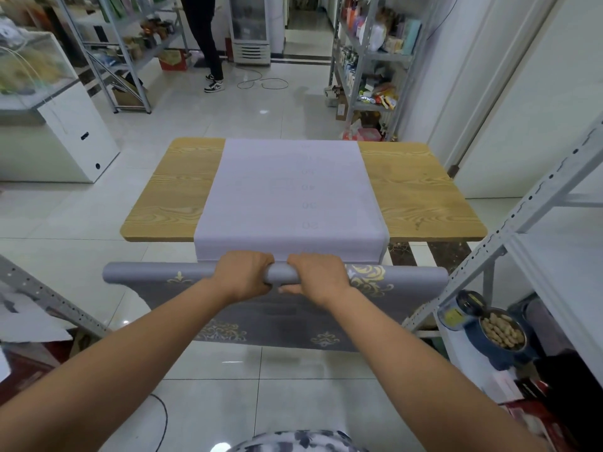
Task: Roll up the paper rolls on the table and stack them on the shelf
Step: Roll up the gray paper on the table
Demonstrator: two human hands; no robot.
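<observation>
Gripping the paper roll [156,272], left hand [243,275], right hand [318,275], side by side

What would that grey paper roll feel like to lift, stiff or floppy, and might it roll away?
Probably stiff lengthwise: the grey roll sticks out straight past the left hand and right hand without sagging. Its loose end seems floppy; the patterned sheet hangs limp below. Being round, it would likely roll or unwind on the table.

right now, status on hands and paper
Left hand, right hand both grip grey gold-patterned paper roll mid-length. White sheet spread on wooden table. Nothing blocking.
</observation>
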